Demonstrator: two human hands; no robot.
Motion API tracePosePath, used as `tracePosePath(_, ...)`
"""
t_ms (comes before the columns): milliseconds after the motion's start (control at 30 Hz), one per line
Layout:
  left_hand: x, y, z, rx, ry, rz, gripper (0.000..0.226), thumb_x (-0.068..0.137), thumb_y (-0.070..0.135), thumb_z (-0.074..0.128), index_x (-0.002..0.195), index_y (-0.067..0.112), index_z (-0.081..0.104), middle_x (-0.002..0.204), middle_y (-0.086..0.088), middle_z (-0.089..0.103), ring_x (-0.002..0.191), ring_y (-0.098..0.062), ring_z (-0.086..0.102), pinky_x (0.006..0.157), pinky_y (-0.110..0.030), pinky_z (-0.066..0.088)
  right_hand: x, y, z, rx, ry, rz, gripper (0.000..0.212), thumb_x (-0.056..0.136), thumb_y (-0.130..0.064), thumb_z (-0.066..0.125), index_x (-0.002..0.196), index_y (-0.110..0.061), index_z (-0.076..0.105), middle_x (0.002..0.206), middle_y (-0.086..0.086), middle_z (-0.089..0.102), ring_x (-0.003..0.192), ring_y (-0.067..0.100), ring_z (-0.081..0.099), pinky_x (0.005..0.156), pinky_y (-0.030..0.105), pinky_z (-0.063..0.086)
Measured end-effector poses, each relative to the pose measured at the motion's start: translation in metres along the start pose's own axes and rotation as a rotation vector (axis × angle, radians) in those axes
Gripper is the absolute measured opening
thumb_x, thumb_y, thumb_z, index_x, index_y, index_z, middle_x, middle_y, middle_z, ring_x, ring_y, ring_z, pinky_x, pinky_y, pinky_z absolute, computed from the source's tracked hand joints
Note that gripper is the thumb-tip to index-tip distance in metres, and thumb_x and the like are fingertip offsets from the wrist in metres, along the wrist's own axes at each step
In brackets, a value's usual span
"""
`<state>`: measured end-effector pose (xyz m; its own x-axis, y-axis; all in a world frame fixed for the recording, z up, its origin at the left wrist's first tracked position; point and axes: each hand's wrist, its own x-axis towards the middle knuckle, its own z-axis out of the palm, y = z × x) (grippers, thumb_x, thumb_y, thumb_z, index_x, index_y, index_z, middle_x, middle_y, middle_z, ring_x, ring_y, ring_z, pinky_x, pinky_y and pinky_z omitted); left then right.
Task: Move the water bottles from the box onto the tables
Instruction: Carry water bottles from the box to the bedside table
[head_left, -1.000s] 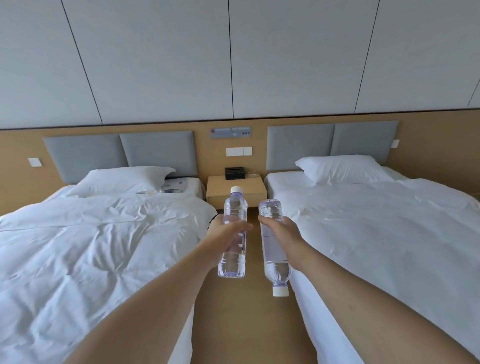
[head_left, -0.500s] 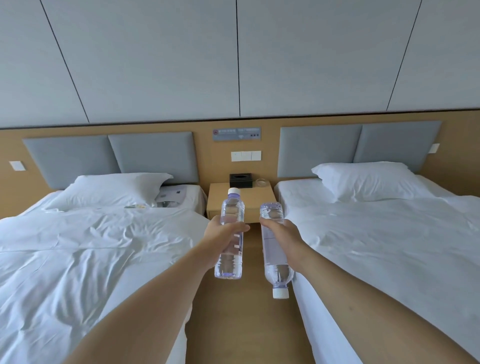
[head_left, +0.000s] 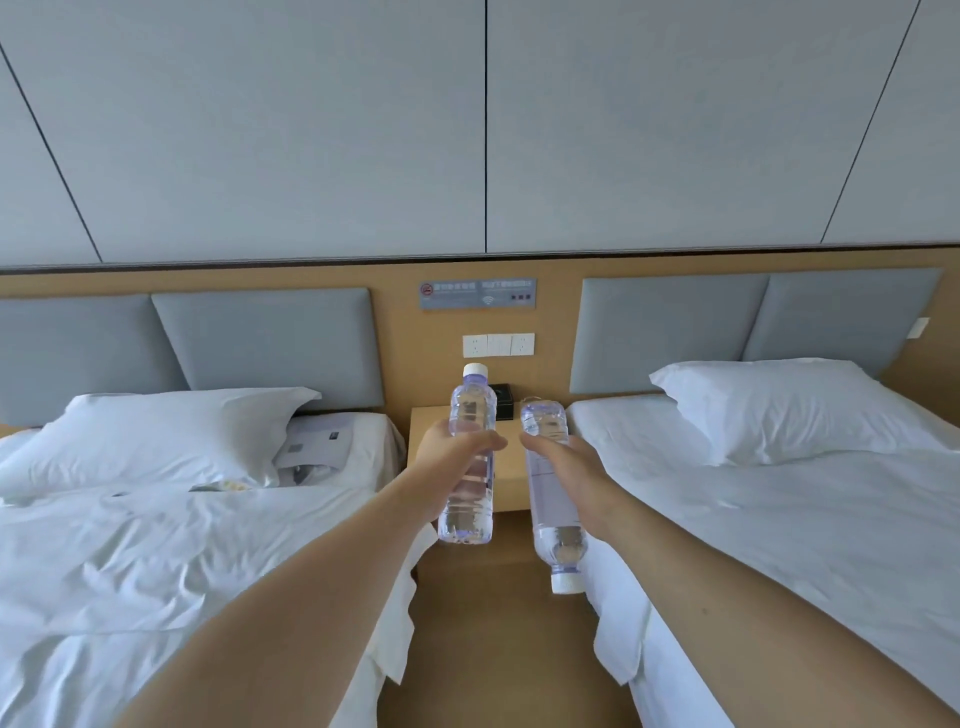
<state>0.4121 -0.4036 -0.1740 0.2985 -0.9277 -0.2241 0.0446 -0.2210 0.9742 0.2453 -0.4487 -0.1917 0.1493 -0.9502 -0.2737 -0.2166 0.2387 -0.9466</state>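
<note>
My left hand (head_left: 451, 448) grips a clear water bottle (head_left: 469, 499) around its middle, upright with its white cap on top. My right hand (head_left: 570, 466) grips a second clear water bottle (head_left: 554, 525) upside down, its white cap pointing at the floor. Both bottles hang side by side in the aisle, in front of a light wooden bedside table (head_left: 422, 431) that stands against the wall between the two beds. The box is not in view.
A bed with rumpled white bedding (head_left: 156, 545) lies on the left and a made white bed (head_left: 779, 509) on the right. A small black box (head_left: 504, 401) sits on the bedside table. The wooden floor (head_left: 493, 649) forms a narrow aisle between them.
The view has come closer to the bedside table and the wall. Both hands carry their bottles forward, still held the same way.
</note>
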Motion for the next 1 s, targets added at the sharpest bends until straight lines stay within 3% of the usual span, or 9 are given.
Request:
tracePosePath(300,0.154,0.011,-0.015,0.022,-0.024,-0.054,0.052,0.078,0.021,0.084,0.120,0.022,0.054,0.106,-0.011,0.071,0.084,-0.025,0.072,0.056,-0.029,0.059,0.152,-0.026,0.033,0.004,-0.034,0.018,0.054,0.081,-0.060,0.074,0.125,-0.032,0.061,0.117,0.001,0.067,0.111,0.025,0.060,0.104,0.047,0.047)
tracePosePath(500,0.281,-0.005,-0.003,0.003,0.012,-0.090,0.053,0.078,0.020,0.084,0.122,0.022,0.054,0.106,-0.012,0.071,0.083,-0.024,0.073,0.058,-0.029,0.058,0.276,-0.023,0.039,0.003,-0.087,0.022,0.049,0.082,-0.060,0.073,0.123,-0.036,0.060,0.116,-0.007,0.064,0.106,0.014,0.057,0.091,0.038,0.043)
tracePosePath(633,0.363,-0.007,0.013,0.014,0.048,-0.166,0.042,0.078,0.022,0.085,0.105,0.031,0.054,0.104,-0.009,0.071,0.084,-0.023,0.074,0.055,-0.026,0.058,0.366,-0.025,0.036,0.004,-0.110,0.079,0.048,0.081,-0.060,0.075,0.121,-0.036,0.063,0.111,-0.006,0.068,0.103,0.016,0.060,0.082,0.035,0.046)
tracePosePath(800,0.450,-0.003,0.024,0.005,0.061,-0.222,0.050,0.075,0.021,0.085,0.116,0.025,0.057,0.105,-0.011,0.073,0.074,-0.020,0.076,0.060,-0.029,0.059,0.458,-0.030,0.030,-0.020,-0.169,0.174,0.053,0.077,-0.060,0.079,0.120,-0.033,0.064,0.111,0.000,0.070,0.103,0.022,0.064,0.095,0.042,0.053)
tracePosePath(867,0.476,-0.004,0.025,0.002,0.068,-0.239,0.051,0.074,0.021,0.086,0.117,0.024,0.058,0.106,-0.010,0.072,0.076,-0.019,0.076,0.061,-0.031,0.060,0.487,-0.029,0.029,-0.042,-0.178,0.217,0.049,0.076,-0.059,0.080,0.114,-0.030,0.066,0.098,0.001,0.074,0.087,0.018,0.071,0.073,0.033,0.059)
tracePosePath(933,0.499,-0.009,0.024,0.009,0.086,-0.265,0.052,0.074,0.021,0.086,0.119,0.023,0.059,0.109,-0.008,0.071,0.090,-0.022,0.074,0.062,-0.032,0.062,0.512,-0.027,0.030,-0.060,-0.189,0.261,0.044,0.077,-0.054,0.083,0.106,-0.025,0.068,0.076,-0.001,0.075,0.058,0.011,0.072,0.047,0.022,0.052)
tracePosePath(1000,0.522,-0.016,0.022,0.010,0.097,-0.283,0.053,0.073,0.021,0.087,0.119,0.021,0.061,0.113,-0.007,0.069,0.101,-0.024,0.070,0.064,-0.032,0.062,0.533,-0.024,0.032,-0.103,-0.210,0.297,0.040,0.077,-0.048,0.085,0.101,-0.021,0.067,0.063,-0.003,0.072,0.047,0.009,0.068,0.041,0.020,0.049)
